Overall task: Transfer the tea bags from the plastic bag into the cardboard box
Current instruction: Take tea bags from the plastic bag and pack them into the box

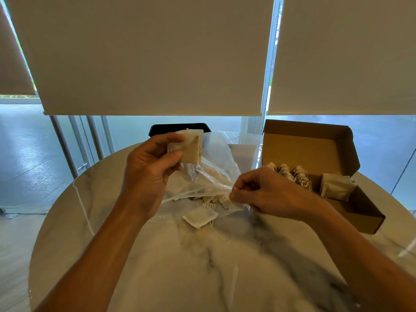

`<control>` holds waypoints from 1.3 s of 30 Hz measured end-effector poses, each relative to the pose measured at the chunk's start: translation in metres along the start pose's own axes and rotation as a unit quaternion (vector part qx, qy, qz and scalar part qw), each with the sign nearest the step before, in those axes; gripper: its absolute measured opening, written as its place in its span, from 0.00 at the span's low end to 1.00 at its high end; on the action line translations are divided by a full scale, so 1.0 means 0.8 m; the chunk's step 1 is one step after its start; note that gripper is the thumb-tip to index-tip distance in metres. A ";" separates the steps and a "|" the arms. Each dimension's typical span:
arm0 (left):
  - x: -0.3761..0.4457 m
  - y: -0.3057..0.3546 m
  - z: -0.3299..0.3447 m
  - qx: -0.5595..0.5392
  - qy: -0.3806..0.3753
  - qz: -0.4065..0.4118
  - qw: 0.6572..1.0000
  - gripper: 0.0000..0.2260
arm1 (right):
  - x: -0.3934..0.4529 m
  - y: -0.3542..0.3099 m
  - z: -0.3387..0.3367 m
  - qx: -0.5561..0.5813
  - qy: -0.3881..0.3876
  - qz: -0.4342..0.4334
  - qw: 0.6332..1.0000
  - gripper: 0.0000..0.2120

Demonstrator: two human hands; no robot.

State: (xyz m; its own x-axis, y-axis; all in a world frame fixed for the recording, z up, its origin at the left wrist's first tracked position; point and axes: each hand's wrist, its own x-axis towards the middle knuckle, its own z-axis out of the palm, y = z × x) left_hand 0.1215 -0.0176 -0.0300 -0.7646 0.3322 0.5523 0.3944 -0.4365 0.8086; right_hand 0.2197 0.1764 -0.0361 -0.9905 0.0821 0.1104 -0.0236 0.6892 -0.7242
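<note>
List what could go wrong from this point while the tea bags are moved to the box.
1. The left hand holds a small stack of beige paper tea bags high above the round marble table; one could slip out.
2. The right hand pinches the clear plastic bag at its opening, where strings and tags may tangle.
3. A white tea bag near the opening might get left behind.

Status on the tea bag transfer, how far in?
Partway. Done: several tea bags already sit in the open cardboard box, rows at the back and a few at its right. In hand: the left hand holds a small stack of tea bags; the right hand pinches the plastic bag. Left: more tea bags remain in the bag's mouth.
</note>
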 end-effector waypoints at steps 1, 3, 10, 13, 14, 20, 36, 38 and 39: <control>0.000 0.000 -0.001 0.000 0.000 0.001 1.000 0.21 | -0.001 0.004 -0.004 -0.008 0.008 0.000 1.000 0.05; 0.000 -0.001 -0.002 0.000 -0.001 0.001 1.000 0.21 | -0.002 0.007 -0.008 -0.009 0.018 -0.001 1.000 0.05; 0.000 -0.003 -0.006 0.059 -0.004 0.013 0.998 0.21 | -0.005 0.011 -0.023 -0.032 0.034 0.007 0.999 0.04; -0.004 -0.005 0.001 0.188 -0.030 0.051 0.980 0.18 | -0.009 0.005 -0.036 0.009 0.088 -0.002 0.996 0.04; -0.005 -0.007 0.004 0.223 -0.044 0.057 0.972 0.17 | -0.010 0.002 -0.039 0.042 0.114 -0.006 0.993 0.04; -0.013 -0.022 0.018 0.232 -0.077 0.013 0.970 0.19 | -0.013 -0.016 -0.032 0.147 0.136 -0.057 0.978 0.04; -0.019 -0.029 0.023 0.325 -0.119 0.028 0.938 0.08 | -0.010 -0.007 -0.040 -0.009 0.158 -0.035 0.987 0.10; -0.017 -0.030 0.015 0.430 -0.127 0.067 0.891 0.09 | -0.014 0.002 -0.057 -0.072 0.203 -0.018 0.976 0.10; -0.016 -0.032 0.012 0.461 -0.141 0.081 0.872 0.09 | -0.016 0.009 -0.066 -0.096 0.226 -0.011 0.969 0.09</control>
State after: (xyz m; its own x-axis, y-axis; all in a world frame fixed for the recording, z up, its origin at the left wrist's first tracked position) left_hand 0.1258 -0.0030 -0.0556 -0.5560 0.5770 0.5983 0.8277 0.3178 0.4626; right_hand 0.2397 0.2182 -0.0067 -0.8289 0.3430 0.4420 0.0252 0.8121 -0.5830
